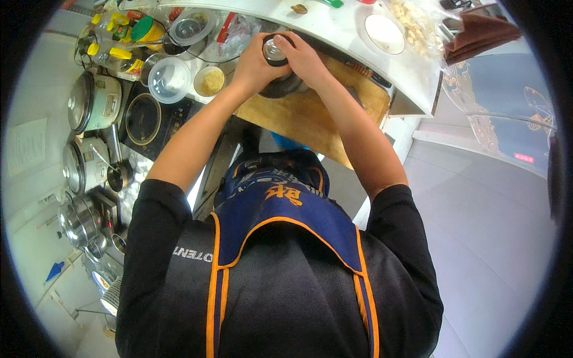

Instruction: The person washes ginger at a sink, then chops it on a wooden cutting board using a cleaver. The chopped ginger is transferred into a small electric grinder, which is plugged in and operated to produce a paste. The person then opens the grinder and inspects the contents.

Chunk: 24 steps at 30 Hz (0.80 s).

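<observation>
Both of my hands are wrapped around a round container with a dark rim and a clear, shiny top (275, 50). My left hand (255, 65) holds its left side, and my right hand (302, 56) holds its right side, with a finger or thumb resting on the top. Just below the hands is a dark round vessel (280, 88), partly hidden by them, over a wooden cutting board (313, 116). A small bowl of yellowish crumbly food (210, 81) stands left of my left wrist.
Plastic tubs (169, 80), yellow-capped bottles (130, 60) and an induction cooktop (143, 118) are at the left, with rice cookers (103, 96) beyond. A knife (380, 80) lies along the board's back edge. A white bowl (384, 34) stands on the raised white shelf.
</observation>
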Each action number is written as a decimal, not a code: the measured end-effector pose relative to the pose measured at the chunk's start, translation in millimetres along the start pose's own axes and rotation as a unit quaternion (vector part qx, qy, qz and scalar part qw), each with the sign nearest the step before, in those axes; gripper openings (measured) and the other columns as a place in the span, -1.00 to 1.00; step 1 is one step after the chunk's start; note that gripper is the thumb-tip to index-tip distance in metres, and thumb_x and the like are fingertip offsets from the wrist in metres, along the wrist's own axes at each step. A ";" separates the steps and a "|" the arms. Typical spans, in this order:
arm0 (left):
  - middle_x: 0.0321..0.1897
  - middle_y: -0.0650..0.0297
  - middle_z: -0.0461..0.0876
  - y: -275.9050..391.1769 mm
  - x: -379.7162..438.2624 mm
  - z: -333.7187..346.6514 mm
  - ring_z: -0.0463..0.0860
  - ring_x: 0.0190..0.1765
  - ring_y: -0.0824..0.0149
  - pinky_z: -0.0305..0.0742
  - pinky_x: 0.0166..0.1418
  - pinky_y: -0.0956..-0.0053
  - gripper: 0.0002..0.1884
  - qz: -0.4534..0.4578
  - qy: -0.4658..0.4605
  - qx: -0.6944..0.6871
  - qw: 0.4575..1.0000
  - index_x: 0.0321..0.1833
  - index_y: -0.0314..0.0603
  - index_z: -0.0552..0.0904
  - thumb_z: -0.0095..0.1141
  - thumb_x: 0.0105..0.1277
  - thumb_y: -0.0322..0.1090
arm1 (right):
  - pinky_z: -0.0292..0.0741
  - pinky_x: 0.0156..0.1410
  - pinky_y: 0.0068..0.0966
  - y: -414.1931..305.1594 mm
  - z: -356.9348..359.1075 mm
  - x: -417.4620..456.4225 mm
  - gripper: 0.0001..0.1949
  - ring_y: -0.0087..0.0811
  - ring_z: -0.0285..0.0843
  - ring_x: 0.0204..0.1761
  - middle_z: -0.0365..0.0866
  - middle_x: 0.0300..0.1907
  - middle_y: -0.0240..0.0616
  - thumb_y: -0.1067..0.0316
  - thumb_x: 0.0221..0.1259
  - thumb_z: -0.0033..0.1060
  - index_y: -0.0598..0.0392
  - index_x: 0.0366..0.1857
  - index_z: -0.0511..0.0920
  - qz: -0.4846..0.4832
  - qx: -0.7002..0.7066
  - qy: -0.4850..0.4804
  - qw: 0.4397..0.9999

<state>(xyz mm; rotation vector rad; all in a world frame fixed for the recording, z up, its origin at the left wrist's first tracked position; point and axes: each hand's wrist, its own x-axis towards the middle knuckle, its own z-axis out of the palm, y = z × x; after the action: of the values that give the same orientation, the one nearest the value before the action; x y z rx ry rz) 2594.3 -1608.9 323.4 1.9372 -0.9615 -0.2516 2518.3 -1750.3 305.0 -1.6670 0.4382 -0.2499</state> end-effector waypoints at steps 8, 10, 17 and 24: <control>0.09 0.02 0.68 5.8 -2.3 -3.1 0.72 0.11 0.12 0.60 0.18 0.27 -0.14 -0.022 -0.013 -0.007 1.000 0.33 -0.24 0.43 0.61 0.02 -0.03 | 0.47 0.30 -0.47 -11.1 0.5 -2.3 -0.56 -0.47 0.56 0.15 0.69 0.11 -0.26 -0.02 0.63 0.08 0.10 0.30 0.56 0.027 0.010 -0.010 1.000; 0.09 0.01 0.68 5.6 -2.0 -2.0 0.72 0.11 0.11 0.61 0.18 0.26 -0.13 -0.024 -0.014 0.002 1.000 0.33 -0.25 0.43 0.61 0.02 -0.03 | 0.51 0.26 -0.41 -9.2 -0.5 -2.7 -0.53 -0.37 0.63 0.12 0.72 0.10 -0.20 -0.07 0.60 0.07 0.07 0.29 0.58 0.012 -0.014 0.000 1.000; 0.09 -0.02 0.67 4.3 -2.5 -0.3 0.72 0.11 0.05 0.60 0.17 0.24 -0.11 0.000 0.000 0.013 1.000 0.34 -0.25 0.42 0.60 0.01 -0.02 | 0.52 0.25 -0.36 -4.8 -0.3 -1.3 -0.52 -0.27 0.66 0.13 0.73 0.11 -0.14 -0.11 0.58 0.05 0.05 0.28 0.59 -0.003 -0.021 0.008 1.000; 0.12 -0.01 0.67 9.1 -2.9 -2.7 0.70 0.14 0.03 0.60 0.18 0.22 -0.12 -0.022 -0.012 0.016 1.000 0.35 -0.23 0.42 0.59 0.02 -0.01 | 0.53 0.24 -0.35 -4.7 -0.2 -1.0 -0.51 -0.28 0.66 0.14 0.72 0.12 -0.13 -0.11 0.58 0.05 0.05 0.30 0.58 0.000 -0.018 0.007 1.000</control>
<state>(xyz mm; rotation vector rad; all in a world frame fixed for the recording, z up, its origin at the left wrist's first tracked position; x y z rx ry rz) 2589.0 -1607.5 331.6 1.9911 -0.9435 -0.2871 2518.0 -1749.5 309.8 -1.7020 0.4553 -0.2553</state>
